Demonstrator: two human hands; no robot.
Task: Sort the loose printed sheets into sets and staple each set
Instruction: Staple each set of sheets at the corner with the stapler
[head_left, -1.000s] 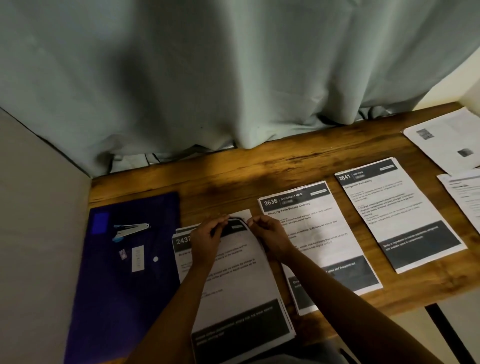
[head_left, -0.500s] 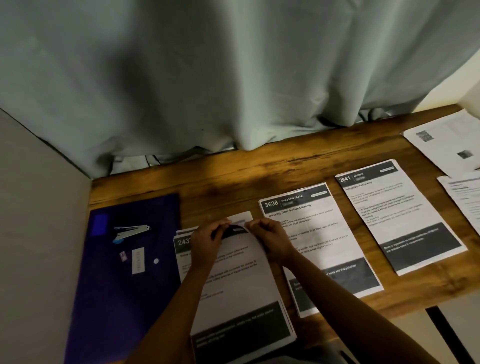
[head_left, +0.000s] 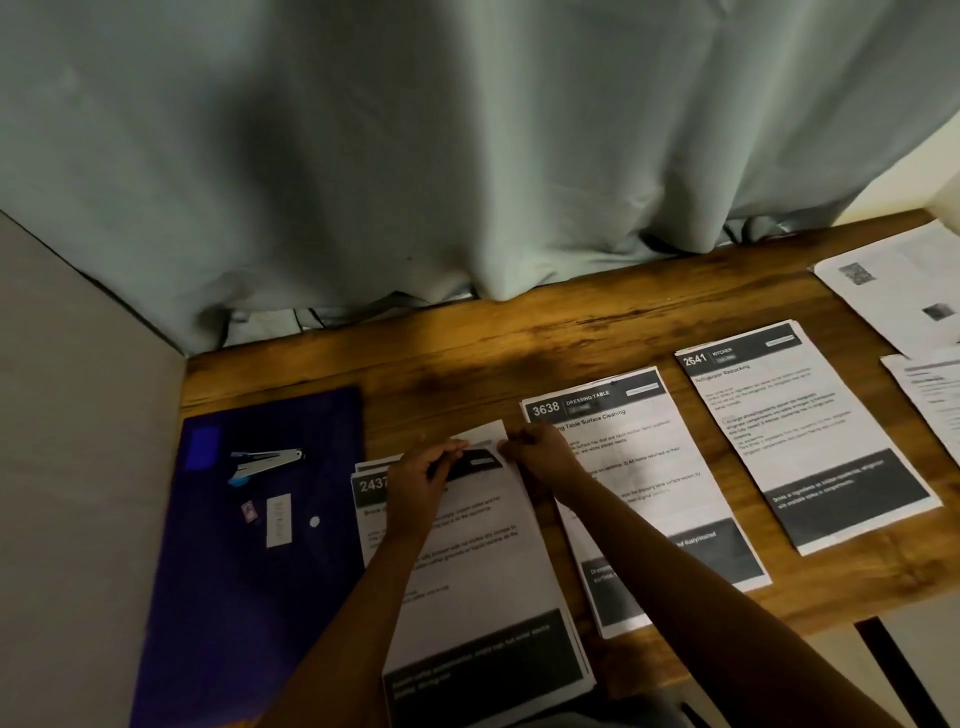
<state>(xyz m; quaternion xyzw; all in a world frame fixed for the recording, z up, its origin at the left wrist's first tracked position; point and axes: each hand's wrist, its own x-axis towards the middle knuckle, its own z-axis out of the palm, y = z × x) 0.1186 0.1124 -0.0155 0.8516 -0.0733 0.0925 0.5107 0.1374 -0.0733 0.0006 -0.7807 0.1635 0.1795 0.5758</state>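
A wooden table (head_left: 467, 364) runs under a grey curtain (head_left: 467, 156); at its near left the 2437 stack (head_left: 457, 587) lies between a blue folder (head_left: 249, 597) carrying the stapler (head_left: 265, 464) and the 3638 set (head_left: 649, 467), with the 2641 set (head_left: 810, 431) further right. We judge sorting is in hand, with the top sheet (head_left: 483, 519) being peeled or squared at its far edge; next we need flush edges, then a reach left for the stapler. Our left hand (head_left: 423, 475) and right hand (head_left: 540, 454) sit close together, fingers curled narrow, pinching that sheet's raised far edge.
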